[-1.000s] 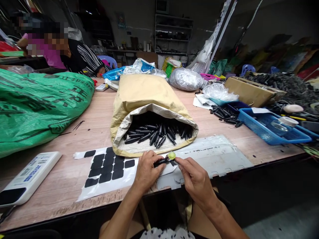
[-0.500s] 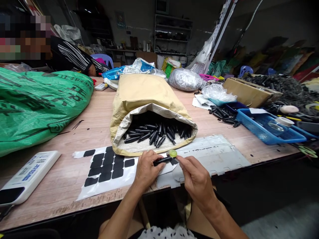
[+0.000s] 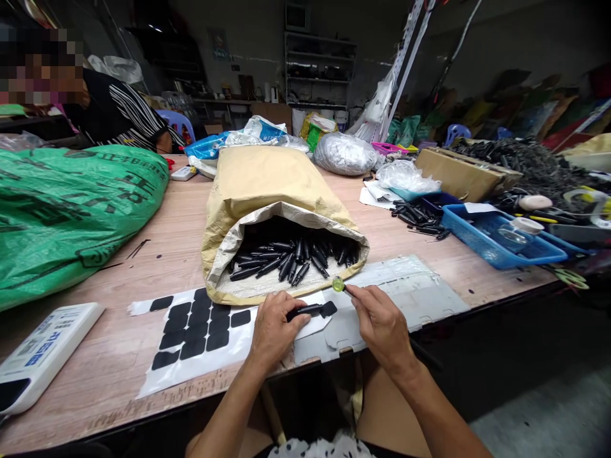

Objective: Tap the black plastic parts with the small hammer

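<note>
My left hand [image 3: 273, 327] is closed round a slim black part [image 3: 305, 310], whose right end meets a small black square [image 3: 328, 310]. My right hand [image 3: 382, 324] pinches a thin dark tool with a round yellow-green piece [image 3: 338, 284] at its tip, a little above and right of the black square. Just beyond my hands lies a tan sack [image 3: 272, 172], its open mouth facing me, with several black parts [image 3: 296, 257] inside. A white sheet of black square stickers [image 3: 193, 324] lies left of my left hand.
A green bag [image 3: 76, 210] and a white device [image 3: 52, 350] are on the left. A grey-white board [image 3: 415, 289] lies under and right of my hands. Farther right are a blue tray [image 3: 496, 245] and piled black parts [image 3: 515, 159]. A person in striped sleeves [image 3: 128, 108] is at back left.
My right hand has drawn slightly right, away from the black part, and the yellow-green piece now stands apart from it. The black square shows more fully. The whole view has shifted a little.
</note>
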Demonstrator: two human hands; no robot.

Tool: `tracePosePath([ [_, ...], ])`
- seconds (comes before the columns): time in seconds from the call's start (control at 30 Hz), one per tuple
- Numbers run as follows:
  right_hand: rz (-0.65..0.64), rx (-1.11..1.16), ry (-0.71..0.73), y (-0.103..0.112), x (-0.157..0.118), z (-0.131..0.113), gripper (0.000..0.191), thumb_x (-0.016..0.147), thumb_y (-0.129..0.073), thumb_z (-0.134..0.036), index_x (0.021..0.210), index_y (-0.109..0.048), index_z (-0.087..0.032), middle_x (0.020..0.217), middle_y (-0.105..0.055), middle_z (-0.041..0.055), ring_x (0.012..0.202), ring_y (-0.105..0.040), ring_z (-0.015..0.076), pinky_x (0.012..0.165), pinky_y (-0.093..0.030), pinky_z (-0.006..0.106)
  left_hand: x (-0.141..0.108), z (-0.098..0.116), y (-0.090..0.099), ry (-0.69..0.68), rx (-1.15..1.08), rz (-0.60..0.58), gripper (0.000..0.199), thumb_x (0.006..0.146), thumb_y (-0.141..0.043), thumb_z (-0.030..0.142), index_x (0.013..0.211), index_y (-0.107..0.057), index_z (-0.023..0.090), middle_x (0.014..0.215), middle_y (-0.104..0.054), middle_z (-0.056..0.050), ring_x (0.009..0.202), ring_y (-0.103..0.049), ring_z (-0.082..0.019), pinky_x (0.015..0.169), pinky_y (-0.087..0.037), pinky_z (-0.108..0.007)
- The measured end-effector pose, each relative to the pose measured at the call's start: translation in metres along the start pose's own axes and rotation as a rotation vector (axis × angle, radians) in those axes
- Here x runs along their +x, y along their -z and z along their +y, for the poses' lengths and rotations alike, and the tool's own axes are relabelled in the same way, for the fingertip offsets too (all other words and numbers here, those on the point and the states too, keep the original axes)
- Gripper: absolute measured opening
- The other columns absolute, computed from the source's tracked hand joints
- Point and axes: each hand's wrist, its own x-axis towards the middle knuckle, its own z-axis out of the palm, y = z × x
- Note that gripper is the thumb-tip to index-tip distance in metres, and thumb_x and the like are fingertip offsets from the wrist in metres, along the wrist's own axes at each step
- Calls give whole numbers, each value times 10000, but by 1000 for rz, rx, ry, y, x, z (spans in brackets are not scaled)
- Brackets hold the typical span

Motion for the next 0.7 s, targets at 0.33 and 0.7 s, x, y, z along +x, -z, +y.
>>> tracePosePath([
  [0.33, -23, -229, -11, -12, 2, 37, 293, 949, -535, -149, 1175, -705, -226, 934, -655, 54, 890, -550, 216, 829, -436, 340, 0, -3, 2, -20, -3, -48, 253, 982, -526, 381, 1031, -753, 279, 959, -667, -23, 973, -539, -246, 881, -407, -404],
  [0.7, -12, -226, -35, -14, 0, 38, 279, 966, -530, -193, 1177, -706, -241, 954, -657, 49, 888, -531, 216, 816, -411, 342, 3, -3, 1, -15, 36, -43, 319, 1009, -455, 400, 949, -734, 257, 975, -673, -31, 960, -542, -246, 882, -400, -411],
])
